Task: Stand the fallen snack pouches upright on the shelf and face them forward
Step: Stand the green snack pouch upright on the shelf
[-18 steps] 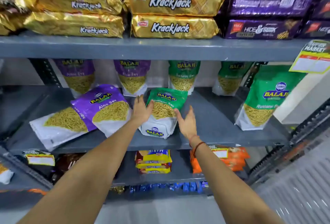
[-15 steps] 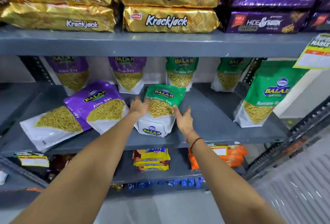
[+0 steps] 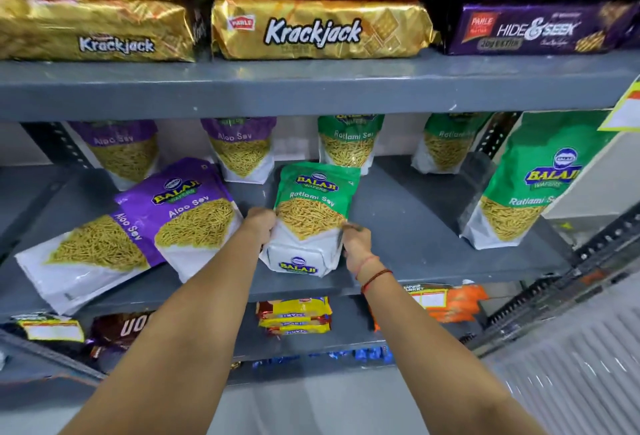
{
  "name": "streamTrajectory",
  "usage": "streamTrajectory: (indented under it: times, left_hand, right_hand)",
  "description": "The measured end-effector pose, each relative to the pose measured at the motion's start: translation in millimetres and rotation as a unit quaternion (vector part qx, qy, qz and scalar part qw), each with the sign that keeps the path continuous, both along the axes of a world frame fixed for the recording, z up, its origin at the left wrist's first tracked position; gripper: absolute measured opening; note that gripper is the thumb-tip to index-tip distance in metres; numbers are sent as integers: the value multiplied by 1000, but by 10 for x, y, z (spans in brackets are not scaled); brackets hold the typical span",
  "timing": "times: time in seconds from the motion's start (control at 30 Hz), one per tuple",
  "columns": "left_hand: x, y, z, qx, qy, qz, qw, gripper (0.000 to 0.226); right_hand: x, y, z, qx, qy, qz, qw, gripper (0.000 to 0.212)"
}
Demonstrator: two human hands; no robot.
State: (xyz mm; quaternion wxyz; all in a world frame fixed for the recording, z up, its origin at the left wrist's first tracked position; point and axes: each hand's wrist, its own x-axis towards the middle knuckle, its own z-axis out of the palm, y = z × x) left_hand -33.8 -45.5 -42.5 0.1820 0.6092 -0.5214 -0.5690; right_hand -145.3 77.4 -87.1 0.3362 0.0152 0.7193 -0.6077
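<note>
A green Ratlami Sev pouch [image 3: 313, 206] lies leaning back on the grey middle shelf [image 3: 408, 226], its base toward me. My left hand [image 3: 260, 225] grips its left side and my right hand [image 3: 356, 239] grips its right side. Two purple Aloo Sev pouches lie flat to the left, one [image 3: 194, 213] overlapping the other [image 3: 90, 254]. Another green pouch [image 3: 533, 185] stands upright at the right. Along the back wall stand two purple pouches [image 3: 124, 154] [image 3: 242, 150] and two green ones [image 3: 349, 143] [image 3: 446, 143].
The upper shelf [image 3: 311, 88] hangs low over the pouches and carries gold Krackjack packs [image 3: 318, 29] and purple Hide & Seek packs [image 3: 533, 31]. A price tag [image 3: 627, 105] hangs at the right edge. Below are yellow packs [image 3: 294, 320] and orange packs [image 3: 450, 303].
Both hands have closed in from open beside the green pouch to gripping its two sides. The view has moved closer to the shelf.
</note>
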Motion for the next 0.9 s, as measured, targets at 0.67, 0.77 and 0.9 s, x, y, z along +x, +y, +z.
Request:
streamTrajectory:
  times: [0.67, 0.77, 0.9]
  left_hand:
    - [208, 516, 96, -115, 182, 38, 976, 33]
    - [203, 536, 95, -107, 192, 39, 975, 33]
    - [151, 525, 111, -108, 191, 27, 975, 33]
  right_hand:
    - [76, 382, 409, -230, 118, -10, 966, 27]
    - [68, 384, 413, -232, 116, -15, 966, 28]
    - [21, 380, 442, -229, 119, -12, 966, 29]
